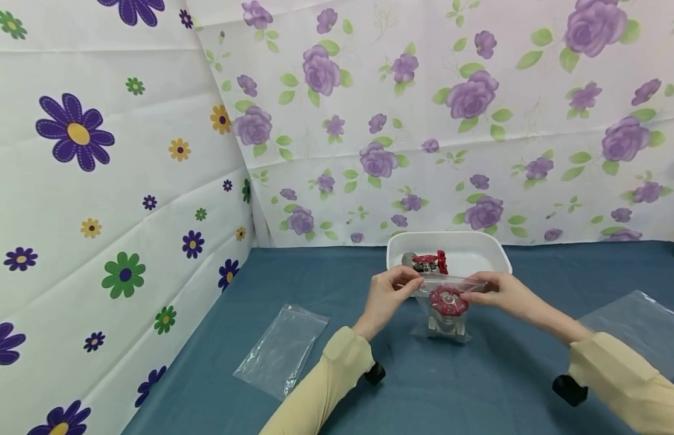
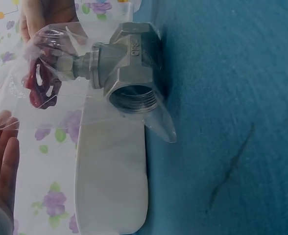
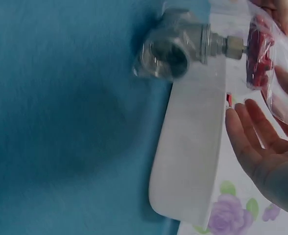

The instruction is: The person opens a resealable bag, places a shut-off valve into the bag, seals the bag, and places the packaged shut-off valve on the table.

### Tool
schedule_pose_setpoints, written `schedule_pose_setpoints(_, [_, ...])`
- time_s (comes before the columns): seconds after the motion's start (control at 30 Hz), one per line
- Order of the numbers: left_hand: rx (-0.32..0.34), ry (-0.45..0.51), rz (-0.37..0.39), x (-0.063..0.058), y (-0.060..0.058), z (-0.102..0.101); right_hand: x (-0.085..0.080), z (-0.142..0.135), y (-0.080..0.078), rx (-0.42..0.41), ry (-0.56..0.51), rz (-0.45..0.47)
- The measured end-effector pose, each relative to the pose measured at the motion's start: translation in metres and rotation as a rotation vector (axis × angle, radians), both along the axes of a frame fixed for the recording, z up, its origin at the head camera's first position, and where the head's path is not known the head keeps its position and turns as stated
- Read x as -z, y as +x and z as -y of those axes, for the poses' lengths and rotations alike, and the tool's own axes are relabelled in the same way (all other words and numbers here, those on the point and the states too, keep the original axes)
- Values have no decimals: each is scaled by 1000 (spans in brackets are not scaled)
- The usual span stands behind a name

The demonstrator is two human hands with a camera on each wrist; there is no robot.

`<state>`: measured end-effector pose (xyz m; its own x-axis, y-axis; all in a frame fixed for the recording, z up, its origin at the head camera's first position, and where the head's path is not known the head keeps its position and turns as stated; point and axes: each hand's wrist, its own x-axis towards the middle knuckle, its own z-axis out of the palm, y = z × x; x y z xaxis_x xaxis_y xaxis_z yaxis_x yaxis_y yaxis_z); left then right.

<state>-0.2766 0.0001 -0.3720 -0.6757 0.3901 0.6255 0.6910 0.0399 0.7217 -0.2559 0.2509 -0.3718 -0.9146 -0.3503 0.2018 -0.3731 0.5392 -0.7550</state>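
A metal gate valve with a red handwheel (image 1: 449, 301) stands upright on the blue cloth inside a clear zip bag (image 1: 447, 281). Both hands are at the bag's top edge, above the handwheel. The left hand (image 1: 384, 297) pinches the left end of this edge between thumb and fingers. At the opposite end, the right hand (image 1: 504, 294) pinches it, its thumb close beside the handwheel. Seen from the left wrist, the valve's threaded opening (image 2: 136, 100) and steel body show through the plastic. The right wrist view shows the right hand (image 3: 269, 152) with its fingers behind the bag.
Behind the bagged valve sits a white tray (image 1: 480, 257) holding another red-handled valve (image 1: 428, 262). One flat clear bag (image 1: 285, 350) lies to the left, and a larger clear plastic sheet or bag (image 1: 638, 323) to the right. Flowered cloth (image 1: 337, 199) hangs behind the table.
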Motion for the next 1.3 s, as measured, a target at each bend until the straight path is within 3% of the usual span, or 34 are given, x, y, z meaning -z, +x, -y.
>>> schedule_pose_setpoints(0.1, [-1, -27, 36, 9, -5, -3, 3, 0, 0, -20, -59, 31])
schedule_pose_setpoints(0.27, [4, -107, 158, 30, -19, -8, 4, 3, 0, -27, -86, 53])
schedule_pose_setpoints(0.43, [38, -200, 229, 32, -18, -8, 7, 3, 0, -37, -144, 80])
schedule_pose_setpoints(0.63, [88, -234, 232, 20, -7, -6, 11, -1, -1, -84, -261, 210])
schedule_pose_setpoints(0.77, [72, -223, 223, 5, 4, -4, 13, -1, 0, -92, -268, 251])
schedule_pose_setpoints(0.87, [43, -223, 197, 3, 5, -4, 13, 0, 1, -99, -283, 240])
schedule_pose_setpoints(1.1, [24, -196, 211, 24, -15, -11, 10, 5, 3, -55, -260, 208])
schedule_pose_setpoints(1.3, [22, -178, 207, 27, -16, -14, 8, 7, 5, -8, -264, 210])
